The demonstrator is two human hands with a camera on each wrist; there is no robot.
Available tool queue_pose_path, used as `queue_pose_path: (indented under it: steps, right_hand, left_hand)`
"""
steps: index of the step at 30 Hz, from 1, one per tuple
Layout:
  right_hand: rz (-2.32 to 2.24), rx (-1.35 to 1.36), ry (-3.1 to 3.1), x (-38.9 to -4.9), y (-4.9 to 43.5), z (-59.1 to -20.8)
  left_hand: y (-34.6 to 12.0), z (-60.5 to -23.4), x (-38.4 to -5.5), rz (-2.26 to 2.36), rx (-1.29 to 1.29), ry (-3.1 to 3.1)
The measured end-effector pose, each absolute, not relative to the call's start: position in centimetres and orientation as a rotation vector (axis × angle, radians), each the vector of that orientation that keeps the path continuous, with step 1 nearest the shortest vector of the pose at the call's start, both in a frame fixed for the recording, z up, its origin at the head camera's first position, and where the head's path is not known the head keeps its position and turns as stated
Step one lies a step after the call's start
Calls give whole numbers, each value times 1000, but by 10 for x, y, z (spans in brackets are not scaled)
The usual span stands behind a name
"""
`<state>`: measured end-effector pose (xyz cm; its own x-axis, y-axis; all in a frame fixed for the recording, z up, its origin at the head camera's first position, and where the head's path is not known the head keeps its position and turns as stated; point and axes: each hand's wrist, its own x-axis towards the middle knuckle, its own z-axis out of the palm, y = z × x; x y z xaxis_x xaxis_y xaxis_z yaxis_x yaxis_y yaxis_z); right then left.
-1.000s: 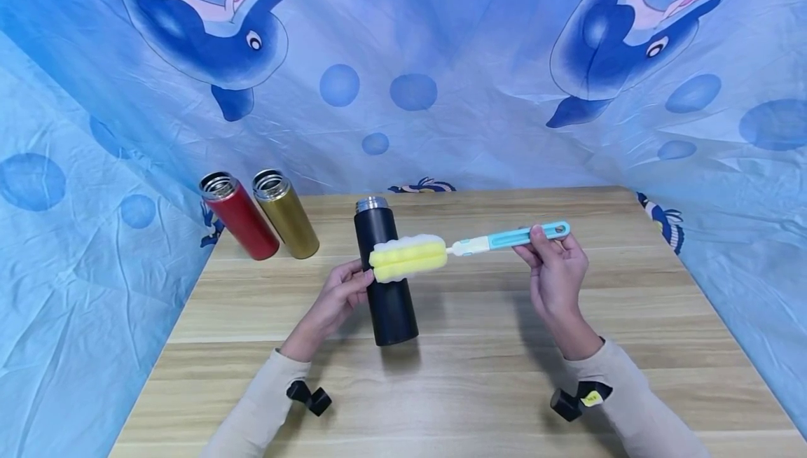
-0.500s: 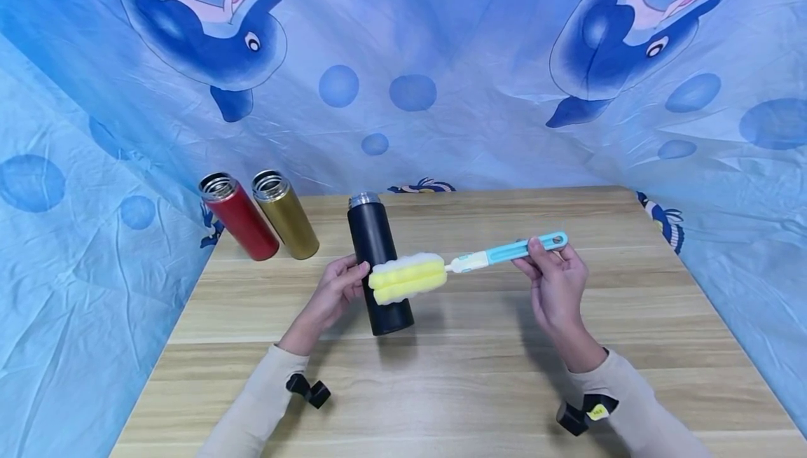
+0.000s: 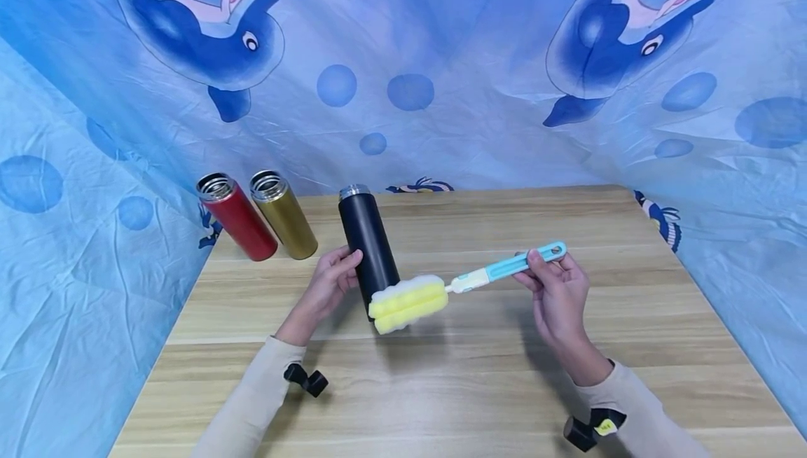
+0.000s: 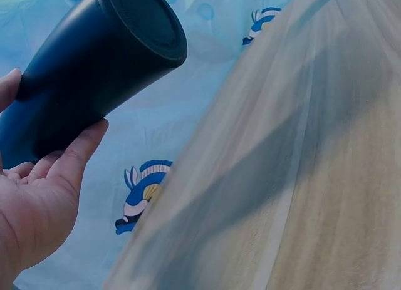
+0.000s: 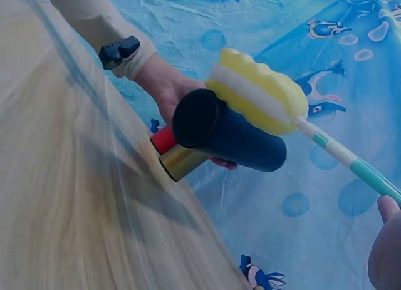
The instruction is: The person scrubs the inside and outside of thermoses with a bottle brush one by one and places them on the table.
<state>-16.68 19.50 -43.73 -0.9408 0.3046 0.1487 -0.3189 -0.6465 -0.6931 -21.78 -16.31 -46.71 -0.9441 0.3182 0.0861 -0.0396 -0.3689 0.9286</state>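
My left hand (image 3: 328, 288) grips a black vacuum flask (image 3: 368, 241) around its middle, lifted off the table and tilted, its bare steel neck pointing away from me. In the left wrist view the flask's base (image 4: 147, 20) shows, with fingers and thumb on either side of the body. My right hand (image 3: 557, 297) pinches the blue end of a bottle brush (image 3: 504, 269) between thumb and fingers. The brush's yellow and white sponge head (image 3: 410, 302) overlaps the flask's lower end in the head view; whether they touch I cannot tell.
A red flask (image 3: 239, 220) and a gold flask (image 3: 286, 218) stand uncapped side by side at the table's back left. The wooden table (image 3: 479, 388) ends at a blue dolphin-print sheet (image 3: 466, 45) behind and on both sides.
The black flask has shifted up and left in the head view with my left hand. The brush's sponge head has swung down along the flask towards its base, its handle tilting more.
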Motion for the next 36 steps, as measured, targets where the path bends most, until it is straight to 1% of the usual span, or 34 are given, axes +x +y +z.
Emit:
queue_pose_path:
  steps: [9,19,30,36]
  right_hand:
    - [2603,124,-1127,-154,197,-445]
    - [2547,36,-1187,-155,194,-457]
    - [2580,50,-1165,-152,191,-466]
    - [2594,-12,-1149,-156,196,-468]
  left_hand:
    - [-167,-462,-223,2434,352,1618]
    - [-164,-453,-221,2463,349,1580]
    - [-164,-456,-219,2488,356,1609]
    - [-163,-457,-218,2512,375,1615]
